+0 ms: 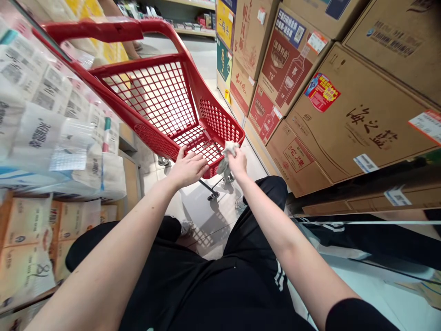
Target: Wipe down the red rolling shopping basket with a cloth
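Observation:
A red plastic shopping cart (168, 133) stands on wheels in front of me, its basket bare inside and its handle at the far end. My left hand (189, 170) rests on the near rim with the fingers stretched out over the edge. In my right hand (237, 163) is a crumpled greyish-white cloth (229, 149), bunched in the closed fingers against the near right corner of the cart. Part of the cloth hangs down outside the rim.
Stacked cardboard cartons (358, 119) line the right side. Plastic-wrapped white packages (51, 119) and orange-brown packs (27, 248) are piled on the left. Beneath the cart lies a tiled floor (206, 220). Shelves (193, 32) stand farther back.

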A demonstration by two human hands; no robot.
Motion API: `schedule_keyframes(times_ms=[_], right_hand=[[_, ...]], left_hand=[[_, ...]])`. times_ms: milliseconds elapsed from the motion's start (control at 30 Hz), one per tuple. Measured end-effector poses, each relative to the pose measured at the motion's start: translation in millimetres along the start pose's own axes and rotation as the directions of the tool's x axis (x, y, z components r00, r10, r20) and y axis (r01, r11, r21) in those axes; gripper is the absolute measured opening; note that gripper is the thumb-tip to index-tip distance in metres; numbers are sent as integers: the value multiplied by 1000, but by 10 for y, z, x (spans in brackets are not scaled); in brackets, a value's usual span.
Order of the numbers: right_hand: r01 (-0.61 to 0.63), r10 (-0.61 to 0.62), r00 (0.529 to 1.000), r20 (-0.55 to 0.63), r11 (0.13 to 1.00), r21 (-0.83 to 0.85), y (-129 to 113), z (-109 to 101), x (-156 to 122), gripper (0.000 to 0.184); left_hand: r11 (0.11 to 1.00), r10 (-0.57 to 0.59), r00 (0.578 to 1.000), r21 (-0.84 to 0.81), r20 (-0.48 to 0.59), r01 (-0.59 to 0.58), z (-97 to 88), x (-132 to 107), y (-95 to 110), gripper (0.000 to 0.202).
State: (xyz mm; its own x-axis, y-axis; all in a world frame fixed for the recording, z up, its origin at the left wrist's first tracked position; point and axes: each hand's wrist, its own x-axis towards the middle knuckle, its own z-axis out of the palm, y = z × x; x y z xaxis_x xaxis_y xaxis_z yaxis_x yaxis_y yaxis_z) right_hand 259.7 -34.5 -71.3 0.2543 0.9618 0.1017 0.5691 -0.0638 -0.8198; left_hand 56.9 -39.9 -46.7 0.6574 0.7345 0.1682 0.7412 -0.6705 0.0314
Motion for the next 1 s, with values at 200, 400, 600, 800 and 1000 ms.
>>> schedule_keyframes(times_ms=[200,400,600,800,1000], right_hand=[[-50,62,995,77,988,-149,-36,-148,293,24],[14,41,978,204,965,-261,-274,39,-75,26],[-11,38,988,147,984,-179,-205,104,-86,22],[31,-15,990,140,993,-116,-15,18,32,21],[97,-67,977,202,986,-139,66,-70,203,21]], left_hand=[[999,-18,999,-51,-29,16,45,30,96,35],[997,-59,996,-50,-66,55,100,87,189,35],[998,1,996,-56,-87,-6,30,9,159,39],[998,-37,995,-46,-96,32,-80,13,-220,46],[998,-60,993,-42,-97,56,18,154,-424,39]])
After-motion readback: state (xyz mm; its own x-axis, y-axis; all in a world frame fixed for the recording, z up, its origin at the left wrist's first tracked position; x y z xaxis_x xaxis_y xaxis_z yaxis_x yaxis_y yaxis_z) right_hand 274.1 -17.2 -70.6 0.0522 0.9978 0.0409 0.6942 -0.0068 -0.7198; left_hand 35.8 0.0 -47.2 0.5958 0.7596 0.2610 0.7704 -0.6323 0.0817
